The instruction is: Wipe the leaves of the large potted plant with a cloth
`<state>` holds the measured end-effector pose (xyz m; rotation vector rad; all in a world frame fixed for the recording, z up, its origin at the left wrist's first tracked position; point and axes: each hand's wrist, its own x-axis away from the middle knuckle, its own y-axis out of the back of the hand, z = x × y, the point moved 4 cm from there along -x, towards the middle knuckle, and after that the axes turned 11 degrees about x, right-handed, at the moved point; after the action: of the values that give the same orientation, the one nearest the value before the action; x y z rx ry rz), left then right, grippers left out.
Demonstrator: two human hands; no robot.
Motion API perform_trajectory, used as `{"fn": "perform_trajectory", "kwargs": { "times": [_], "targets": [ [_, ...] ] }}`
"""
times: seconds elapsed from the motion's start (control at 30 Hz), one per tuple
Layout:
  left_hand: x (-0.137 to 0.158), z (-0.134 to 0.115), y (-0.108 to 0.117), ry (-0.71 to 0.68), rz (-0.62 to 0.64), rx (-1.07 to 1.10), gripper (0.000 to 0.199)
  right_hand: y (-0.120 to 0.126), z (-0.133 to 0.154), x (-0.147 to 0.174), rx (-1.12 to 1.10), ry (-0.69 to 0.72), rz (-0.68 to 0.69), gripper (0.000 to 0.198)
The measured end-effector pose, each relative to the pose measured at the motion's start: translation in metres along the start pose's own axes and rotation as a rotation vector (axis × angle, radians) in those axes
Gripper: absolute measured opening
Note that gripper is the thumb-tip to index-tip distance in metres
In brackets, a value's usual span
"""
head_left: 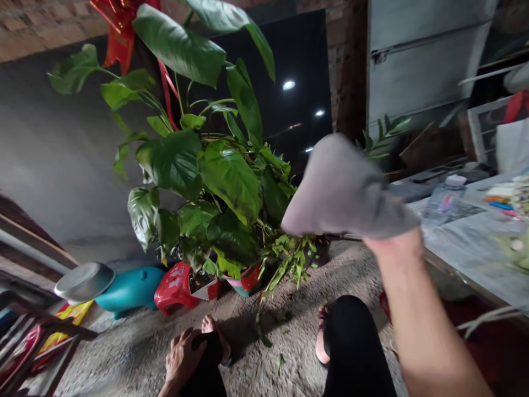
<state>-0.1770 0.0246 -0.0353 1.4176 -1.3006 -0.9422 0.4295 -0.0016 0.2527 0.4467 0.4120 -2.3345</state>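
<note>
Raised at the right, my right hand [399,242] is closed on a grey cloth [336,190], which bunches over the fingers and hides most of them. The cloth is a little blurred and hangs to the left of the wrist, in front of the edge of a big leafy potted plant [231,176]. My left hand [182,355] lies on my left knee, fingers spread over it and holding nothing. The plant's pot [246,281] stands on the floor between and beyond my knees.
A red plastic stool [176,289], a teal animal-shaped seat [132,286] and a metal basin [85,281] line the left. At right, a table [467,253] bears a plastic bottle [446,196] and clutter. Fallen leaves [280,363] lie on the rough floor.
</note>
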Motion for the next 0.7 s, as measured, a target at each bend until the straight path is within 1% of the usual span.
{"fn": "perform_trajectory", "kwargs": {
  "times": [0.03, 0.07, 0.1, 0.13, 0.17, 0.2, 0.23, 0.27, 0.33, 0.4, 0.47, 0.53, 0.6, 0.7],
  "targets": [
    [0.000, 0.002, 0.001, 0.004, -0.008, 0.004, 0.034, 0.009, -0.002, -0.021, -0.102, -0.009, -0.048, 0.043],
    [0.000, 0.003, 0.001, 0.005, -0.016, 0.005, 0.033, 0.015, -0.006, -0.042, -0.097, 0.005, -0.141, 0.043],
    [0.000, 0.002, 0.002, 0.005, -0.023, 0.004, 0.033, 0.016, -0.013, -0.059, -0.038, 0.009, -0.219, 0.044],
    [0.001, 0.001, 0.002, 0.003, -0.025, 0.001, 0.033, 0.012, -0.025, -0.072, 0.066, -0.003, -0.266, 0.045],
    [0.001, -0.002, 0.002, 0.003, -0.023, -0.003, 0.034, 0.003, -0.039, -0.078, 0.182, -0.031, -0.279, 0.045],
    [0.002, -0.005, 0.002, 0.003, -0.016, -0.010, 0.035, -0.011, -0.057, -0.076, 0.289, -0.086, -0.232, 0.044],
    [0.002, -0.008, 0.001, 0.004, -0.008, -0.016, 0.036, -0.026, -0.077, -0.066, 0.339, -0.150, -0.153, 0.039],
    [0.003, -0.012, 0.001, 0.006, 0.001, -0.021, 0.037, -0.041, -0.097, -0.049, 0.355, -0.219, -0.061, 0.033],
    [0.005, -0.020, 0.002, 0.012, 0.015, -0.028, 0.039, -0.064, -0.130, 0.001, 0.344, -0.334, 0.104, 0.026],
    [0.007, -0.026, 0.004, 0.015, 0.019, -0.021, 0.038, -0.074, -0.148, 0.058, 0.305, -0.408, 0.229, 0.024],
    [0.009, -0.031, 0.006, 0.014, 0.014, -0.003, 0.038, -0.075, -0.153, 0.108, 0.273, -0.449, 0.316, 0.025],
    [0.011, -0.035, 0.008, 0.013, 0.009, 0.007, 0.037, -0.072, -0.151, 0.144, 0.262, -0.473, 0.381, 0.027],
    [0.013, -0.039, 0.008, 0.012, 0.018, 0.000, 0.038, -0.069, -0.148, 0.167, 0.260, -0.499, 0.432, 0.026],
    [0.007, -0.047, 0.010, 0.032, 0.042, 0.013, 0.033, -0.071, -0.143, 0.185, 0.257, -0.540, 0.486, 0.025]
  ]
}}
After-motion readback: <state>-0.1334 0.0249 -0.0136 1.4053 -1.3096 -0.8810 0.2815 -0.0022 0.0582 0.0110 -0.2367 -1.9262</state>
